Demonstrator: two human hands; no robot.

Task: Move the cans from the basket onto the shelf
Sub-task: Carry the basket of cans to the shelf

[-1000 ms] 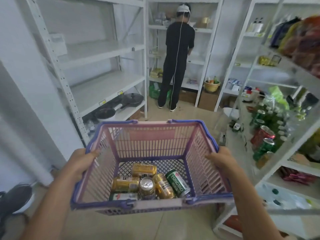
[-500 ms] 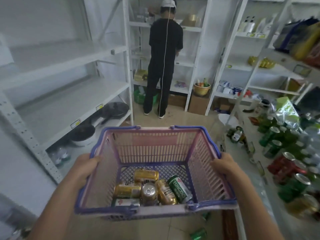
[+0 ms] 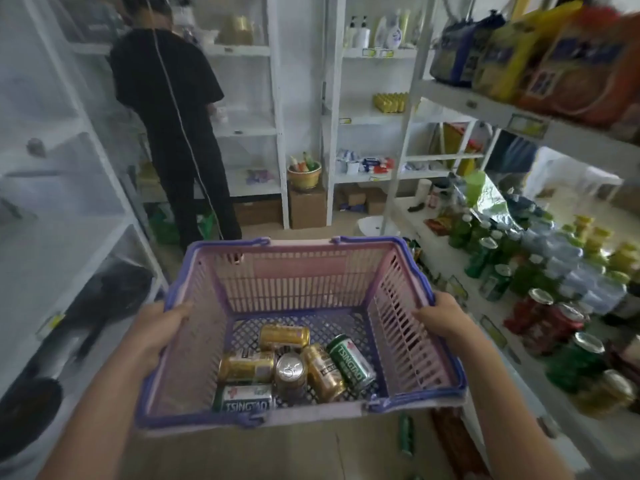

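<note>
I hold a pink basket (image 3: 294, 271) with a purple rim in front of me. My left hand (image 3: 157, 329) grips its left rim and my right hand (image 3: 441, 315) grips its right rim. Several cans lie on the basket floor: gold cans (image 3: 284, 337), one upright can showing its silver top (image 3: 291, 368), a green Tsingtao can (image 3: 349, 362) and another Tsingtao can (image 3: 244, 398) at the near wall. The shelf (image 3: 446, 265) on my right carries green and red cans (image 3: 540, 311) and bottles.
A person in black (image 3: 173, 116) stands at the far shelves with their back to me. White shelving (image 3: 52, 244) on the left holds dark pans. Cardboard boxes (image 3: 306, 207) sit on the floor ahead. A green can (image 3: 405, 434) lies on the floor below the basket.
My view has swung to the right and moved forward, bringing the right shelf of cans closer. Both hands keep the same grip on the basket, and the cans barely shift.
</note>
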